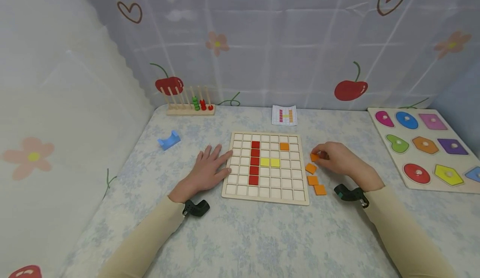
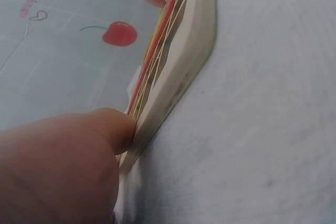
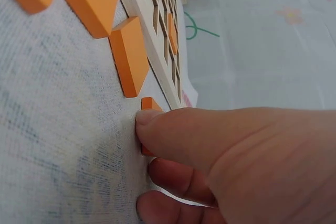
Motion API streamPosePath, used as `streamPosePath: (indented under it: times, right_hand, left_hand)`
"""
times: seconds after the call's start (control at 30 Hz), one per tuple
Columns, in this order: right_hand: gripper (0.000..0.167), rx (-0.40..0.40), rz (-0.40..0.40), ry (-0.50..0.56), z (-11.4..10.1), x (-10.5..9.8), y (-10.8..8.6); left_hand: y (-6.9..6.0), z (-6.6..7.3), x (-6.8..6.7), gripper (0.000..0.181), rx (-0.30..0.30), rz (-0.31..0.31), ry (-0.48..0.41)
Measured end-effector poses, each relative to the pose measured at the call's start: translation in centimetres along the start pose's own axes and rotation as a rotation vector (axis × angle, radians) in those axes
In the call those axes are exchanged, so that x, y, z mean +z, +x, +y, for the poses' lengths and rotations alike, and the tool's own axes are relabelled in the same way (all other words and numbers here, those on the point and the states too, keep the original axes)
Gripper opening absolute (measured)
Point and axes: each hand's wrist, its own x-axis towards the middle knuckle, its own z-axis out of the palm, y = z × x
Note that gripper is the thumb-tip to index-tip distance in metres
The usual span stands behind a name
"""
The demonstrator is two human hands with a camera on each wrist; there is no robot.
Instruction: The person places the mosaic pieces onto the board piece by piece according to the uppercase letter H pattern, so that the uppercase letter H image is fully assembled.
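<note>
A wooden grid board lies flat on the table. In it sit a column of several red tiles, two yellow tiles side by side and one orange tile. My left hand is spread at the board's left side, its thumb and index finger touching the edge. Just off the board's right side, my right hand pinches an orange square tile at table level; its far side is hidden behind the thumb. Three more loose orange tiles lie nearer to me, the front two touching.
Behind the board lies a pattern card. A peg stand with beads is at the back left, with a blue curved piece in front of it. To the right is a shape puzzle board. Printed curtains hang around the table.
</note>
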Motion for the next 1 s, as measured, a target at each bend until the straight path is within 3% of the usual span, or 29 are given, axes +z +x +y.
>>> streamPosePath:
  times: [1.0]
  right_hand:
    - [0.026, 0.049, -0.033, 0.021, -0.5, -0.39, -0.35]
  left_hand:
    - [0.08, 0.0, 0.07, 0.06, -0.001, -0.004, 0.008]
